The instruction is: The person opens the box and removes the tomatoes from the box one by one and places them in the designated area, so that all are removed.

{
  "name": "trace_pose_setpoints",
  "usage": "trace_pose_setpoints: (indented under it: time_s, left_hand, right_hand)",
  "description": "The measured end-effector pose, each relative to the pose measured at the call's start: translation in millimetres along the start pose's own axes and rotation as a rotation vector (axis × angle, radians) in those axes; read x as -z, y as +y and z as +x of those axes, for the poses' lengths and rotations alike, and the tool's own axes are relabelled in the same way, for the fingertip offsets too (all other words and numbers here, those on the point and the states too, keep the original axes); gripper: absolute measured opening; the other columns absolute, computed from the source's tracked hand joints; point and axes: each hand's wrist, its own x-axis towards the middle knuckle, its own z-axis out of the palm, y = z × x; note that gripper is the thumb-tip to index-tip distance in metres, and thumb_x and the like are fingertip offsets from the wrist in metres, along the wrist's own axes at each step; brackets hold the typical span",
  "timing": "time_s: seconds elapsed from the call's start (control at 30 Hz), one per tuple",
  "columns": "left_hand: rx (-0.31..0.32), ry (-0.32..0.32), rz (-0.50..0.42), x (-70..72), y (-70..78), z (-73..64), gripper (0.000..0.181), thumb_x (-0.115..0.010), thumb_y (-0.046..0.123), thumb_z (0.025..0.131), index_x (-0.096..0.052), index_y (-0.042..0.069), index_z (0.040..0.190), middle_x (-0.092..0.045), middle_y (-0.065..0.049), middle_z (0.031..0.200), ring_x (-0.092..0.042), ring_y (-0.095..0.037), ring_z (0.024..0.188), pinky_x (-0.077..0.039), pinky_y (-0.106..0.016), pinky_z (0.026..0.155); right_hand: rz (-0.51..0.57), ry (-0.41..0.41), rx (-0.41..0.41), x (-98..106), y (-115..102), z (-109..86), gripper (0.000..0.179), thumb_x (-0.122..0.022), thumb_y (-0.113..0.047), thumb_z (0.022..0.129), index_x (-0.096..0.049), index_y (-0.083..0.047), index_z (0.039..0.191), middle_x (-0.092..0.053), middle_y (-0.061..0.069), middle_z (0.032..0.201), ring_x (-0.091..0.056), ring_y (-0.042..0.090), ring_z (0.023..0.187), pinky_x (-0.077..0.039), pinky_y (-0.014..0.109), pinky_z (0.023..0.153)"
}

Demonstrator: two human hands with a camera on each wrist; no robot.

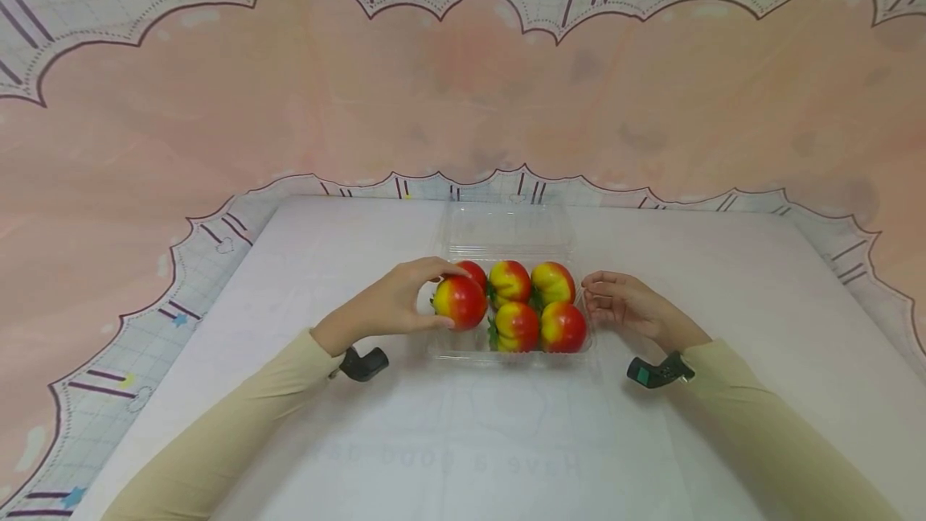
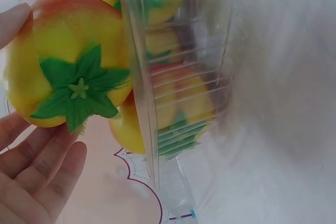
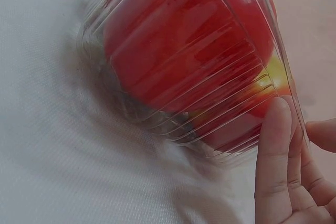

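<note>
My left hand [image 1: 401, 296] grips a red-and-yellow artificial tomato [image 1: 460, 302] between thumb and fingers, over the left end of a clear plastic box [image 1: 463, 354]. Its green star-shaped leaf cap [image 2: 79, 87] faces the left wrist camera, and the fruit is raised beside the box rim. Several similar tomatoes [image 1: 517, 326] sit in two rows inside the box; one behind the held fruit is partly hidden. At the box's right end, my right hand [image 1: 624, 304] pinches the side wall, fingers flat on its ribbed outside [image 3: 247, 108] and thumb at the rim.
The box's clear lid [image 1: 506, 227] stands folded back at the far side. A white cloth with faint lettering covers the table [image 1: 463, 424]. Behind it hangs a pink patterned curtain [image 1: 463, 103]. A black wrist camera [image 1: 364, 364] sits below the left hand, another [image 1: 658, 370] below the right.
</note>
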Motion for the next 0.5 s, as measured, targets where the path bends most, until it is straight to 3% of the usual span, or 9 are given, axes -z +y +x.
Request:
trace_pose_setpoints:
  time_s: [0.5]
  left_hand:
    - [0.024, 0.059, 0.004, 12.1, -3.1, -3.8, 0.063, -0.079, 0.023, 0.075, -0.052, 0.005, 0.129, -0.058, -0.008, 0.128, -0.055, -0.023, 0.116, -0.052, -0.042, 0.094]
  right_hand:
    - [-0.015, 0.001, -0.008, 0.6, -0.3, -0.2, 0.02, -0.043, -0.01, 0.099, -0.062, -0.013, 0.093, -0.066, -0.003, 0.082, -0.062, 0.009, 0.073, -0.056, 0.019, 0.074]
